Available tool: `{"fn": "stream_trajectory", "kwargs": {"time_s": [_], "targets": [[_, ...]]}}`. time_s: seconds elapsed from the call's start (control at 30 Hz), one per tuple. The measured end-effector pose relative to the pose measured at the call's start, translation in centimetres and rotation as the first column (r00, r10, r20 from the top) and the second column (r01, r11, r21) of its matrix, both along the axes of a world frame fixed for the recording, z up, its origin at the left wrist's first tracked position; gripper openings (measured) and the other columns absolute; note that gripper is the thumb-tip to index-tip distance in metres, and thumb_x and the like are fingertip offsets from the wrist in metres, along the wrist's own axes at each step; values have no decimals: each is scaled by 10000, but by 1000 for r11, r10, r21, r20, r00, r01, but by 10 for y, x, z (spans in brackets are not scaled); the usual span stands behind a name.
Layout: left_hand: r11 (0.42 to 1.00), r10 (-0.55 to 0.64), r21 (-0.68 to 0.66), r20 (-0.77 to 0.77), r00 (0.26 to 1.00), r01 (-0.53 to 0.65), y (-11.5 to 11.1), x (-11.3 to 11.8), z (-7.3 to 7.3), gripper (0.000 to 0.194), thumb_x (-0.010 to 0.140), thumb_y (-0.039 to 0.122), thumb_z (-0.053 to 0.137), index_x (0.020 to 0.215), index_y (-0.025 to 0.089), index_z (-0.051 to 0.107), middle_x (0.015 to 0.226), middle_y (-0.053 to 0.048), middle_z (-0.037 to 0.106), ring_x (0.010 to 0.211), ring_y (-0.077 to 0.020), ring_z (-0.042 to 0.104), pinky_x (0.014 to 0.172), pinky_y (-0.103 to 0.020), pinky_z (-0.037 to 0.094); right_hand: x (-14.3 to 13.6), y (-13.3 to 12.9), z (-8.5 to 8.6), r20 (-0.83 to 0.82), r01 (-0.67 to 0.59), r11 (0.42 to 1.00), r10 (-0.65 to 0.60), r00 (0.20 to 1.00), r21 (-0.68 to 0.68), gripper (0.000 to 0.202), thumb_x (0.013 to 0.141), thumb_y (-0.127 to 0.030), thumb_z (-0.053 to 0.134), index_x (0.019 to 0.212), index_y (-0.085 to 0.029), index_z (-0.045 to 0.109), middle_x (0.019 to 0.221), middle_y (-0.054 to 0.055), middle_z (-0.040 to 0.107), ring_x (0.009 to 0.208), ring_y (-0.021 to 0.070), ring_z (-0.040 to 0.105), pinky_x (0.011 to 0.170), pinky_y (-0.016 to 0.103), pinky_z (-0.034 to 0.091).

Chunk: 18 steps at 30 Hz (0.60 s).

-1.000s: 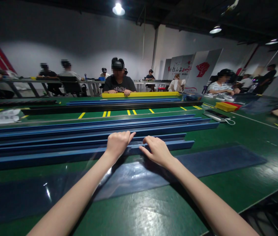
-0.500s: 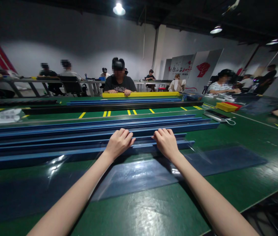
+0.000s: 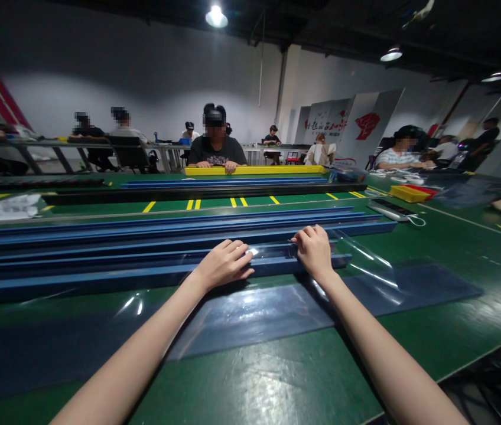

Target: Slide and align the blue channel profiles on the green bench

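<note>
A clear plastic film (image 3: 366,265) spreads under and around both hands, over the nearest blue channel (image 3: 272,267). Resting on the film near the channel, my left hand (image 3: 228,264) has its fingers spread a little, palm down. My right hand (image 3: 315,251) is closed on the film, thumb and fingers together at the channel's rear side. Between my forearms a dark bluish flat sheet (image 3: 259,313) lies on the green table (image 3: 250,383), nearer to me than the channel.
More blue channels (image 3: 144,239) lie behind and to the left. Farther back are a long black strip (image 3: 215,192), a yellow channel (image 3: 259,170) with a person's hands on it, a phone (image 3: 392,208) and a yellow tray (image 3: 410,193). Other people sit around.
My right hand has moved right, and the film beyond it now sticks out farther right. My left hand has shifted slightly right and down, its fingers opening. The hands are farther apart.
</note>
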<state>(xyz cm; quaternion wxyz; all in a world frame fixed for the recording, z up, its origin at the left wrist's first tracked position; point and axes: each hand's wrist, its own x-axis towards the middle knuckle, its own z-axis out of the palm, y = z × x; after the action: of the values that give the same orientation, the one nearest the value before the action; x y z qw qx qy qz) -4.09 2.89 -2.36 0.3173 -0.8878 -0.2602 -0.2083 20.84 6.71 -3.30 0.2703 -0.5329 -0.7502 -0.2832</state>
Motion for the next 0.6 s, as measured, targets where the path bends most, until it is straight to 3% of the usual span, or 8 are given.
{"fn": "stream_trajectory", "kwargs": {"time_s": [0.13,0.4,0.6], "targets": [[994,-15,-107,-29,999,12,0,0,-1,343,830,424,398,961,138,534,939,-106,583,883,-206,526,712,-315,421,6,5,-2,-61,-19,999,17,998,-27,217,827,-259,425,701,-192,589,729,45,559,742,192,449,905,372,269],[960,14,-278,-43,999,-26,0,1,0,576,738,599,437,1069,135,518,1042,-122,574,918,-227,535,759,-331,418,8,7,-4,-152,-43,993,26,988,-108,203,810,-269,449,705,-190,604,740,45,571,764,186,464,907,379,278],[940,82,-326,-66,994,-99,-3,8,1,512,748,507,494,1103,138,507,1082,-110,572,933,-218,544,775,-321,419,13,10,-5,-241,-7,981,-41,970,-194,201,785,-273,478,691,-188,635,754,52,599,752,187,468,761,320,343]]}}
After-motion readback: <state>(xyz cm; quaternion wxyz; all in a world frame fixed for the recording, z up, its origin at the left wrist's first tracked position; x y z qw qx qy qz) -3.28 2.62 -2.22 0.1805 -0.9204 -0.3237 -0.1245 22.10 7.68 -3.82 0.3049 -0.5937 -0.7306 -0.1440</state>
